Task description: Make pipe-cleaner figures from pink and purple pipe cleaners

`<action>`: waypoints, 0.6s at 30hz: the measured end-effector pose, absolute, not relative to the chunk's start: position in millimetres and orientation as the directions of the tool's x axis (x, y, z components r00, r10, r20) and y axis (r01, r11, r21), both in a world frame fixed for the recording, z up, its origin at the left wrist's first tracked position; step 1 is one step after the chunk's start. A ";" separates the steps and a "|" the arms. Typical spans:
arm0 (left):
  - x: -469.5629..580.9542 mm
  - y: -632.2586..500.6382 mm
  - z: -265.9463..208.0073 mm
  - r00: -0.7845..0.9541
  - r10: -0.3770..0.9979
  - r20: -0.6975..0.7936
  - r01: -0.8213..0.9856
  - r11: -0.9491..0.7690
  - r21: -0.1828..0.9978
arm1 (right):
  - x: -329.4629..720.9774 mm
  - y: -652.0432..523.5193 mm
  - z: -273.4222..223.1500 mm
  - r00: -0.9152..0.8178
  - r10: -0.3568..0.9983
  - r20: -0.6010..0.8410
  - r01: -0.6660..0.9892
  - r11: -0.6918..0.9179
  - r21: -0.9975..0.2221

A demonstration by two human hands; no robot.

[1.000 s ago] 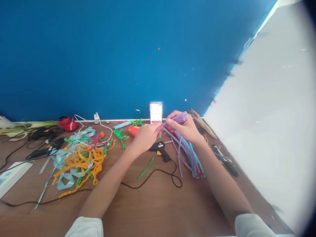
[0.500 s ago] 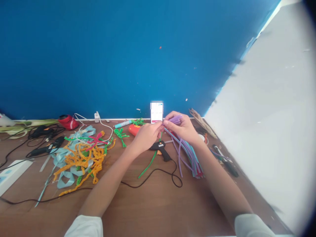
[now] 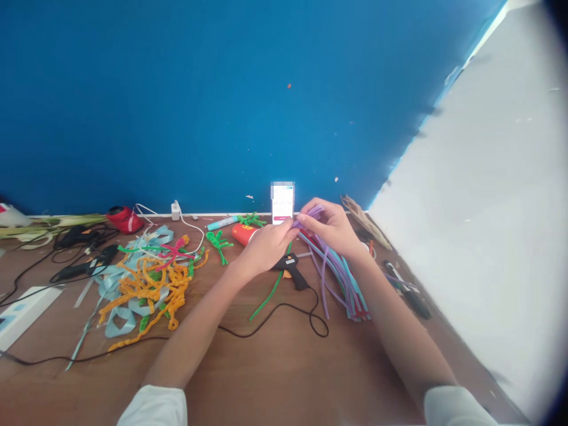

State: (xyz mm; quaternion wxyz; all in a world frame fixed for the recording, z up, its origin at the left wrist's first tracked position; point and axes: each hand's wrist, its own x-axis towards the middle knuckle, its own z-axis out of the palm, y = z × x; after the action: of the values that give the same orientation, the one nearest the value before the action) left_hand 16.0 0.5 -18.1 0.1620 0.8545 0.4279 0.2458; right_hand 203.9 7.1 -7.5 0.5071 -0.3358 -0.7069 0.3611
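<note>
My left hand (image 3: pixel 269 244) and my right hand (image 3: pixel 332 229) meet in front of the phone, both closed on purple pipe cleaners (image 3: pixel 316 211). The folded purple ends stick up between my right thumb and fingers. My left thumb and fingertips pinch the near end, and the exact grip is partly hidden. Beneath my hands lies a black glue gun (image 3: pixel 293 273), with a green pipe cleaner (image 3: pixel 267 300) beside it. A bundle of purple, blue and red pipe cleaners (image 3: pixel 344 284) fans out on the table under my right wrist.
A lit phone (image 3: pixel 283 203) leans on the blue wall. To the left lie tangled orange pipe cleaners (image 3: pixel 153 284), light blue ribbon (image 3: pixel 119 325), a second glue gun (image 3: pixel 86 263) and a white power strip (image 3: pixel 26 313). A red can-like object (image 3: pixel 243 234) stands behind my left hand. The glue gun's cord crosses the table.
My fingers have shifted on the purple pipe cleaners, and my left hand has turned slightly. The purple ends stick out a little differently. Things on the table stay put.
</note>
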 end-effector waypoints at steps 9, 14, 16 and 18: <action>14.3 0.7 -14.3 0.434 0.827 0.357 0.608 -0.561 0.561 | 210.1 3.1 -2.1 -0.362 0.805 0.471 0.071 0.527 -0.847; 15.0 -0.6 -13.6 0.472 0.817 0.332 0.603 -0.574 0.554 | 212.1 3.8 -2.3 -0.364 0.820 0.441 0.112 0.509 -0.854; 17.3 -1.1 -14.8 0.479 0.811 0.335 0.600 -0.581 0.549 | 210.3 4.5 -3.2 -0.342 0.829 0.442 0.094 0.498 -0.862; 19.3 -1.3 -15.9 0.477 0.806 0.349 0.603 -0.590 0.538 | 208.1 5.2 -4.1 -0.333 0.827 0.452 0.091 0.506 -0.858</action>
State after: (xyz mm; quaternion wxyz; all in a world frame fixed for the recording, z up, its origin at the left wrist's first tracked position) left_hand 19.3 -1.3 -15.9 0.1735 0.8418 0.4185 0.2936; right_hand 208.1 5.2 -4.1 0.4820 -0.3183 -0.7214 0.3819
